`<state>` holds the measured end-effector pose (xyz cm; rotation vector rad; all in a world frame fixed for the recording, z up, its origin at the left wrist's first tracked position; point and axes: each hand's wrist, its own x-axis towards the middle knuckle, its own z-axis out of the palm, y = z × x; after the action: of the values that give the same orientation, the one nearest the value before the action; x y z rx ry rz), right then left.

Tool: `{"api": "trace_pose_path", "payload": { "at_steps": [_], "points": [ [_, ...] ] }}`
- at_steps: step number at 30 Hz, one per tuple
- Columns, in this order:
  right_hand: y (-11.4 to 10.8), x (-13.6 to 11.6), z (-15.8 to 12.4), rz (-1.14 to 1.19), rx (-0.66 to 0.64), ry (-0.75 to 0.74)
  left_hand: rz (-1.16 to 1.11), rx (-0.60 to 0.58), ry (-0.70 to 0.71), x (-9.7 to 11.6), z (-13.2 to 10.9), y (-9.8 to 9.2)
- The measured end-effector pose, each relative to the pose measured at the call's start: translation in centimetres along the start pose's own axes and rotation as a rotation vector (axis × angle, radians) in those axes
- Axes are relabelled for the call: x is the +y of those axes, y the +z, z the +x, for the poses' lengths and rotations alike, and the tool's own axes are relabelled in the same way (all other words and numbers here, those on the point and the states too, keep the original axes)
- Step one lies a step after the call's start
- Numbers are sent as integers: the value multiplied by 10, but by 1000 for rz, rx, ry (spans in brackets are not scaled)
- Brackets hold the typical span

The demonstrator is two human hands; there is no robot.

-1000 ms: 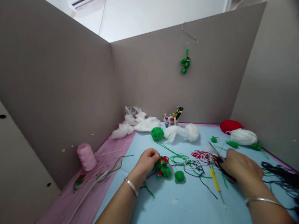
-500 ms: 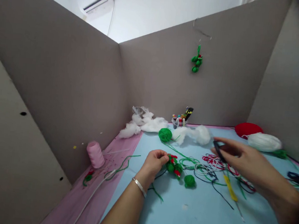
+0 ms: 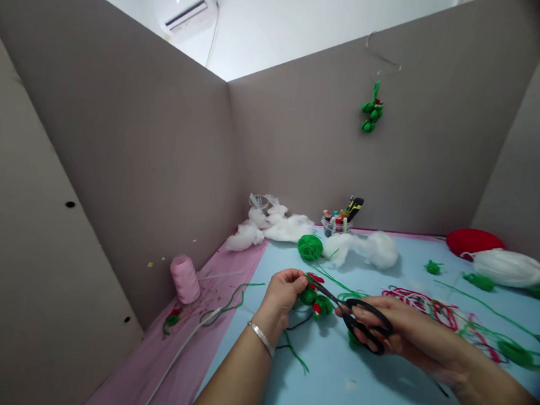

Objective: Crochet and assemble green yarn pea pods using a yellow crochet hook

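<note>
My left hand [image 3: 284,293] is closed, pinching a small green and red crocheted piece [image 3: 315,299] just above the blue table mat [image 3: 375,397]. My right hand [image 3: 400,333] grips black-handled scissors [image 3: 352,312]. Their blades point left, with the tips right by the crocheted piece near my left fingers. A thin green yarn strand [image 3: 296,354] trails from the piece toward me. A silver bangle sits on my left wrist.
A green yarn ball [image 3: 310,248], white stuffing [image 3: 371,247], a tub of small tools [image 3: 337,222], red and white yarn [image 3: 507,267] and tangled threads [image 3: 432,304] lie behind. A pink thread spool [image 3: 185,278] stands at left. Grey partition walls enclose the desk; a green crocheted bunch [image 3: 371,113] hangs above.
My right hand picked the scissors up from the tangled threads at right and brought them left to the crocheted piece. My left hand kept its hold. The camera shifted left.
</note>
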<state>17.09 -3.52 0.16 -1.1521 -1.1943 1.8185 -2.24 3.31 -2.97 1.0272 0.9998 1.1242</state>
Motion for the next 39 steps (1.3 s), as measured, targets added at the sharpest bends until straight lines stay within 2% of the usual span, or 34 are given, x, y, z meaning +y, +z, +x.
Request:
{"api": "trace_pose_path", "payload": {
  "at_steps": [8,14,23,27,32,39],
  "points": [
    [3,2,1,162,45,1,-43,16,-3,-1,1,-2],
    [1,8,7,296,12,4,-71,45,6,-1,2,-2],
    [41,22,18,571,-42,-3,-124,24,31,-2,1,1],
    [47,20,20,663,-56,-8,-107,-19,28,-2,0,2],
    [44,21,22,696,-50,-5,-68,-86,12,-1,-3,3],
    [51,21,18,646,-43,-94,-39,-112,16,0,-5,6]
  ]
}}
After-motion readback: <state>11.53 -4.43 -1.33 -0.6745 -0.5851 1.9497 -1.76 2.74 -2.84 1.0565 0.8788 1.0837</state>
